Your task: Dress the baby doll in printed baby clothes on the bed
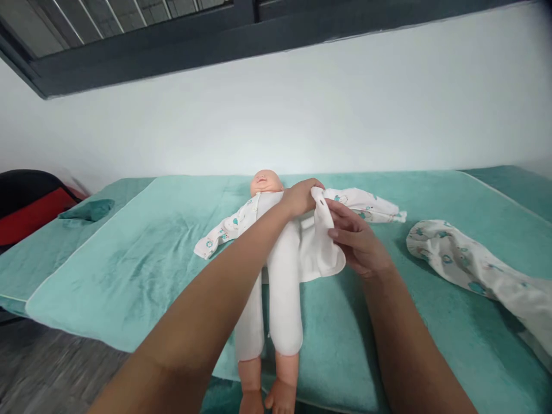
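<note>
A baby doll (pixel 284 299) lies on its back, head toward the wall, feet toward me. Its arms are in the sleeves of a white baby top (pixel 317 253) with a small teal print; the front is unfastened and one panel is folded out to the right. My left hand (pixel 301 197) reaches across the doll's chest and is closed on the upper edge of that panel. Just right of it, my right hand (pixel 357 238) pinches the same panel's edge between thumb and fingers. The doll's body and legs are white cloth, and its lower legs are bare.
A teal blanket (pixel 142 259) covers the bed under the doll. Printed baby trousers or a similar garment (pixel 483 270) lie on the right. A teal cloth (pixel 88 210) and a red and black bag or chair (pixel 34 204) are at the left. Behind stands a white wall (pixel 276 115).
</note>
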Motion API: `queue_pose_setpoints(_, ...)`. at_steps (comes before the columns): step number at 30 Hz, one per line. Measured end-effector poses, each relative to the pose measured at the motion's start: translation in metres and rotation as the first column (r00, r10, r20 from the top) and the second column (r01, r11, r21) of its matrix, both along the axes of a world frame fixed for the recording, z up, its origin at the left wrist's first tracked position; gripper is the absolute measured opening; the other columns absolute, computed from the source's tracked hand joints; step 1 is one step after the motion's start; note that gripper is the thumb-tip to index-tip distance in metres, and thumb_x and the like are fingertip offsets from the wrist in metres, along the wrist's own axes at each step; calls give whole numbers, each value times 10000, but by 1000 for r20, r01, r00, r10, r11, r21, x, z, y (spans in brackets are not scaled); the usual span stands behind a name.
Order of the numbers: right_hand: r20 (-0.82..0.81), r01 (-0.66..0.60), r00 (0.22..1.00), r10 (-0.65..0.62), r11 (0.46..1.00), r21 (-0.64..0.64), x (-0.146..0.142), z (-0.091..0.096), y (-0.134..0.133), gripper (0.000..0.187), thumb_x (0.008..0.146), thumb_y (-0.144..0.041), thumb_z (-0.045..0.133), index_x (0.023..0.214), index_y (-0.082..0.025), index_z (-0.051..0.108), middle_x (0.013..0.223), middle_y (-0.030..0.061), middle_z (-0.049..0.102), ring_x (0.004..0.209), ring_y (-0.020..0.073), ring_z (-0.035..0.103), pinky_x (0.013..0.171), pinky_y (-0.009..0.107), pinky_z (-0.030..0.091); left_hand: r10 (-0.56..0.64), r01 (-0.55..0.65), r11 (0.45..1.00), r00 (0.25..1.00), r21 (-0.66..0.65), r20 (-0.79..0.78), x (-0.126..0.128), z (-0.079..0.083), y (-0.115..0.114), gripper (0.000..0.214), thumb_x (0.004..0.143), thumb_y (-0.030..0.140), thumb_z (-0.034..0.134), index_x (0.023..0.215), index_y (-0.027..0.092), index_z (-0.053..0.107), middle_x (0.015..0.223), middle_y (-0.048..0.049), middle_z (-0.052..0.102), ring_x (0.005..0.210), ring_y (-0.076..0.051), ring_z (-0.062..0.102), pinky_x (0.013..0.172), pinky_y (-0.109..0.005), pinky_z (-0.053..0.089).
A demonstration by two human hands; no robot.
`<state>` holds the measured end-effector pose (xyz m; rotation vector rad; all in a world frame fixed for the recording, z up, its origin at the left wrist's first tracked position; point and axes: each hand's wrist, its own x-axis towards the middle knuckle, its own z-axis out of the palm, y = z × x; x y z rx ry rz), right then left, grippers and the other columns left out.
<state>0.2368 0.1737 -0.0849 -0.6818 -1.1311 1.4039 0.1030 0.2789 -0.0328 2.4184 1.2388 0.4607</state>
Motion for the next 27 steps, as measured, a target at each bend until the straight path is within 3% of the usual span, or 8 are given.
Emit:
queue_pose_setpoints(2,-6,-55,998,55,998,8,-5,-1,1,609,681,-286,838,1253,-321,633,1246,35,689,1144,255,647,874,379,567,-54,75,992,979,-103,199,-10,8,-3,294,792,159,519,1070,160,612,1104,-69,707,943,-171,645,854,-304,503)
queue_pose_setpoints(4,-14,-112,994,113,993,39,-9,-3,0,641,678,-263,842,1277,-330,626,1316,34,646,1198,246,609,931,379,541,-13,57,989,951,-133,310,-20,13,-6,250,753,115,492,961,152,626,1026,-61,717,889,-157,644,826,-293,509)
queue_pose_setpoints(8,44,-245,969,242,967,71,-12,-5,-3,702,678,-268,846,1334,-339,604,1262,45,637,1097,222,625,877,344,538,140,-161,986,936,37,324,-46,15,-11,196,703,71,473,790,181,611,907,-28,708,906,-170,627,856,-314,503)
queue_pose_setpoints(13,109,-304,950,292,945,118,-12,-7,-7,558,746,-424,782,1272,-284,659,992,60,668,775,187,607,718,358,523,375,-446,885,852,131,367,-93,4,-19,156,747,86,483,771,207,579,988,-35,689,968,-184,623,929,-346,492)
queue_pose_setpoints(17,103,-105,990,92,987,125,-18,-14,-4,342,802,-408,719,1124,-294,694,842,21,619,659,160,534,646,344,488,479,-586,796,763,152,434,-134,-26,-45,113,827,169,510,898,216,585,1023,-43,676,974,-185,626,940,-335,492)
queue_pose_setpoints(22,296,280,900,-320,945,171,-29,-27,2,211,819,-394,690,974,-251,694,766,3,595,695,165,544,672,321,472,506,-543,781,839,308,198,-182,-78,-93,298,869,121,462,1119,208,598,1224,-91,632,1164,-230,555,1005,-364,441)
queue_pose_setpoints(25,468,271,807,-361,930,250,-35,-33,-2,222,835,-400,681,984,-237,699,874,22,631,789,176,571,735,320,470,642,-583,691,767,428,9,-208,-94,-110,412,886,155,487,1288,220,545,1391,-122,543,1292,-311,453,1032,-451,380)
queue_pose_setpoints(27,518,248,763,-387,915,318,-37,-37,-8,233,839,-386,681,1021,-241,676,919,25,614,829,179,572,763,320,468,713,-626,654,698,424,-69,-223,-96,-113,419,910,201,482,1325,236,527,1382,-131,548,1260,-338,468,989,-471,380)
